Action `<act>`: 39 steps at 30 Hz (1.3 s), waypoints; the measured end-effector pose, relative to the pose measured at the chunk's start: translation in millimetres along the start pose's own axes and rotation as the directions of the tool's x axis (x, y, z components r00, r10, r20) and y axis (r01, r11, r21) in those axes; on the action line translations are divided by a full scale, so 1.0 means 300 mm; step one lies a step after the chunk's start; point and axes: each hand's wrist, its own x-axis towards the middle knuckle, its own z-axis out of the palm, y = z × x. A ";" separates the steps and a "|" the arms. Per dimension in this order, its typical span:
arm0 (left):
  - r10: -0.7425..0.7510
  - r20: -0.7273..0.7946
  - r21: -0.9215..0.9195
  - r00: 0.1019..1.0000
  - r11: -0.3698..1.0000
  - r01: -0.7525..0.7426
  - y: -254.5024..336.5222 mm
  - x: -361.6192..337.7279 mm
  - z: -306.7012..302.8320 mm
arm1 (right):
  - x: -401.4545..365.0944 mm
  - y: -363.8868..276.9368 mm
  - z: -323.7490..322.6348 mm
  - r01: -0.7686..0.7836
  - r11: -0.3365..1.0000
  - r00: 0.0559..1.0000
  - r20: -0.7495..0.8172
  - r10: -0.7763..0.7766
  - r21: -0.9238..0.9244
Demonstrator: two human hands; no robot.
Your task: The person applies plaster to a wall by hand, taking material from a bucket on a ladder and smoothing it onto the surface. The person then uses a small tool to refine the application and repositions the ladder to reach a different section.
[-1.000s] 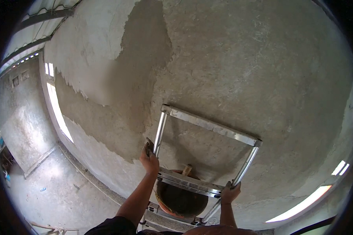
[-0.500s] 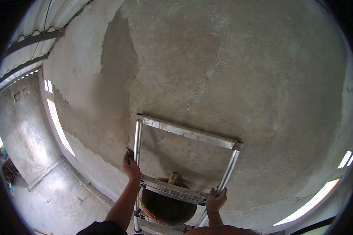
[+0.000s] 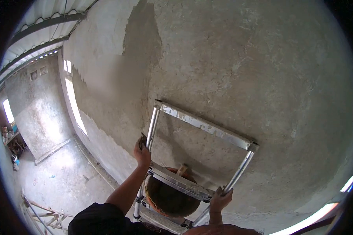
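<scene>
Ladder (image 3: 204, 126) gripped by 2 hands, left (image 3: 142, 151) and right (image 3: 221, 199).

A rung (image 3: 180, 183) of the ladder (image 3: 208, 127) hides a strip of the basin (image 3: 156, 208) and the lower end of the stubby handle (image 3: 182, 169) at its far side, while the basin's dark contents are too dim to tell. The left hand (image 3: 142, 154) covers most of the dark object (image 3: 144, 138) at its fingers, which cannot be identified, and the right hand (image 3: 221, 199) hides part of the right rail (image 3: 239, 171). The bottom edge cuts off the near left pole frame (image 3: 47, 214); the far left clutter (image 3: 15, 149) is too small to make out.
</scene>
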 end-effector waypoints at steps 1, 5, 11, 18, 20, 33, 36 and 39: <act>-0.021 0.009 -0.022 1.000 1.000 0.021 -0.027 0.009 0.006 | -0.007 0.012 0.015 0.011 1.000 0.998 -0.064 -0.011 0.007; 0.066 0.023 0.012 0.998 0.998 -0.066 -0.049 0.019 0.004 | -0.009 -0.013 0.021 -0.010 0.999 0.995 -0.101 0.004 -0.051; -0.085 0.029 -0.044 0.996 0.995 0.086 0.018 0.010 -0.003 | -0.003 0.002 0.018 -0.061 0.997 0.996 -0.060 0.059 -0.039; 0.090 0.012 0.049 0.996 0.995 -0.091 0.027 0.000 -0.014 | 0.002 0.020 0.020 -0.081 0.988 0.996 -0.022 0.085 0.131; 0.145 0.034 0.079 0.989 0.986 -0.148 0.020 -0.012 -0.023 | -0.004 0.072 0.029 -0.066 0.984 0.996 -0.040 0.074 0.168; 0.252 0.209 -0.253 0.945 0.947 -0.196 0.314 -0.117 -0.221 | 0.029 0.040 0.028 0.048 0.979 0.987 -0.140 -0.077 -0.198; 0.445 0.831 -0.449 0.333 0.891 -0.068 0.296 -0.208 -0.319 | 0.033 0.070 0.029 0.086 0.969 0.986 -0.119 -0.116 -0.231; 0.022 0.986 -0.049 -0.162 0.985 -0.167 0.300 -0.285 -0.282 | 0.036 0.070 0.036 0.073 0.992 0.987 -0.138 -0.087 -0.106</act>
